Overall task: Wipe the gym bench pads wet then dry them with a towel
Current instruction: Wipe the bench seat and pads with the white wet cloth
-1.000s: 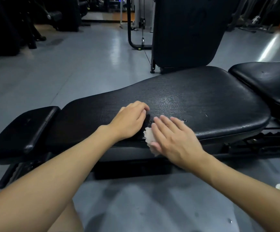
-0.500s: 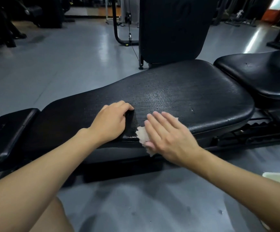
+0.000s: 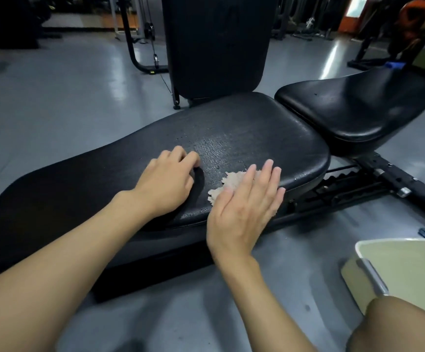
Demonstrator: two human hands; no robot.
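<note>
Long pad (image 3: 231, 138) running left-right, right hand (image 3: 241, 207) flat pressing cloth (image 3: 228, 182), left hand (image 3: 165, 182) curled, empty.

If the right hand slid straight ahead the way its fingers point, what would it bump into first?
Probably nothing at first: the right hand would slide over the wet back pad toward its far edge.

A commercial gym is showing itself here: a black padded weight bench (image 3: 231, 138) is stretching across a glossy grey floor (image 3: 53, 102), a cable machine (image 3: 145, 34) is standing behind it, and more dark equipment racks (image 3: 374, 34) are lining the far side.
</note>
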